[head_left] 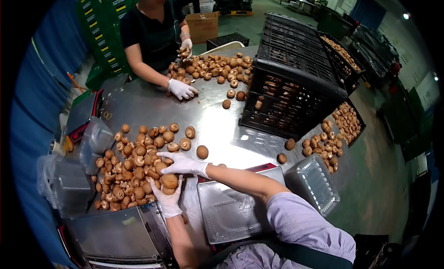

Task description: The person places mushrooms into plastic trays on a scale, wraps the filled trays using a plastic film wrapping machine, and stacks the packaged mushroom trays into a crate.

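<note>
Left hand [168, 202] cups mushrooms while the right hand [186, 166] touches the heap [138, 173]

Both hands wear white gloves. The left has its fingers curled around a pair of brown mushrooms [169, 181] at the heap's near right edge. The right, just above it, has fingers spread against neighbouring mushrooms; whether it grips one, I cannot tell. The heap lies on the left part of a metal table [148, 109]. Clear plastic containers [74, 188] stand left of it; a clear tray [236, 218] lies to its right, near the wearer. Across the table, a co-worker [155, 42] in white gloves handles a second mushroom pile [219, 65]. Right of that pile stands a large black crate [296, 79].
</note>
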Demonstrator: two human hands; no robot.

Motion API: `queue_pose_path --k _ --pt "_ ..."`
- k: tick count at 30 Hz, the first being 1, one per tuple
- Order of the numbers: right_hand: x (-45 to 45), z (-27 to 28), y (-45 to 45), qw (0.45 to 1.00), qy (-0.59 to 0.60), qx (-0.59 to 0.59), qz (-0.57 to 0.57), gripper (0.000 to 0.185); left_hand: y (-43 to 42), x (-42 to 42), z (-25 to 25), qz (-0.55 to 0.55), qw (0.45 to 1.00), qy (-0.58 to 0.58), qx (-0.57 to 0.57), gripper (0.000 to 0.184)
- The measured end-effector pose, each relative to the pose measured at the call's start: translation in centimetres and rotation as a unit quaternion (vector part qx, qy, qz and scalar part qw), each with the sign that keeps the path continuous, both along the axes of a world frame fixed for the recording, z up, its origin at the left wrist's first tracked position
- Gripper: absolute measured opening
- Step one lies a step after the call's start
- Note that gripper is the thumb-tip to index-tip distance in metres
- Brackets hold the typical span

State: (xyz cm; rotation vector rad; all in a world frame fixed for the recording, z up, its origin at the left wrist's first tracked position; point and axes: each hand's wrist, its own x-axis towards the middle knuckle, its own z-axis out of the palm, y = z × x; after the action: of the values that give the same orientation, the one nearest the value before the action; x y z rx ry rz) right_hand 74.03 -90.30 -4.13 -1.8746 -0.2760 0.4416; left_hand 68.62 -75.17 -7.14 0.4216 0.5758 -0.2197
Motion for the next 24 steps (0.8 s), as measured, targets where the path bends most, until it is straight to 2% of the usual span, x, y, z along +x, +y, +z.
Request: queue_pose_path --k 4,5,6,8,9,12,14,16,18,22,24 --pt "-3.6 4.8 -1.9 0.997 -0.062 0.0 -0.051 0.074 -0.4 -1.3 2.9 -0.068 0.996 -0.021 -0.049 0.056" --pt "-4.9 6.0 -2.6 0.993 -0.087 -0.011 -0.075 0.074 -0.9 -2.1 3.5 -0.085 0.995 -0.047 0.0 0.062" --pt "-6.4 6.6 -3.2 0.993 -0.088 -0.011 -0.082 0.074 -1.6 -3.1 4.5 -0.093 0.995 -0.048 0.0 0.062" --pt "-9.9 7.6 -4.6 0.978 -0.158 0.01 -0.134 0.073 -3.4 -5.4 6.7 -0.128 0.985 -0.104 -0.06 0.057" --pt "-12.3 9.5 -5.5 0.983 -0.107 0.01 -0.149 0.073 -4.0 -6.5 6.9 -0.137 0.982 -0.119 -0.054 0.054" --pt "-17.8 8.7 -6.8 0.965 -0.141 0.05 -0.215 0.07 -5.9 -10.5 7.6 -0.17 0.979 -0.101 -0.044 0.052" --pt "-21.1 8.6 -7.5 0.964 -0.073 0.046 -0.251 0.069 -7.0 -12.6 7.7 -0.19 0.977 -0.075 -0.055 0.049" --pt "-23.3 6.6 -7.6 0.957 -0.079 0.066 -0.27 0.069 -7.6 -14.0 6.5 -0.225 0.97 -0.071 -0.049 0.049" --pt "-24.8 4.8 -7.6 0.932 -0.14 0.058 -0.331 0.069 -7.8 -15.0 5.3 -0.256 0.962 -0.066 -0.065 0.05" --pt "-27.2 3.9 -7.9 0.926 -0.097 0.094 -0.354 0.068 -8.0 -16.0 6.3 -0.323 0.943 -0.064 -0.051 0.05" --pt "-27.8 3.3 -8.0 0.926 -0.113 0.098 -0.348 0.067 -8.2 -16.7 7.8 -0.337 0.929 -0.145 0.058 0.049"
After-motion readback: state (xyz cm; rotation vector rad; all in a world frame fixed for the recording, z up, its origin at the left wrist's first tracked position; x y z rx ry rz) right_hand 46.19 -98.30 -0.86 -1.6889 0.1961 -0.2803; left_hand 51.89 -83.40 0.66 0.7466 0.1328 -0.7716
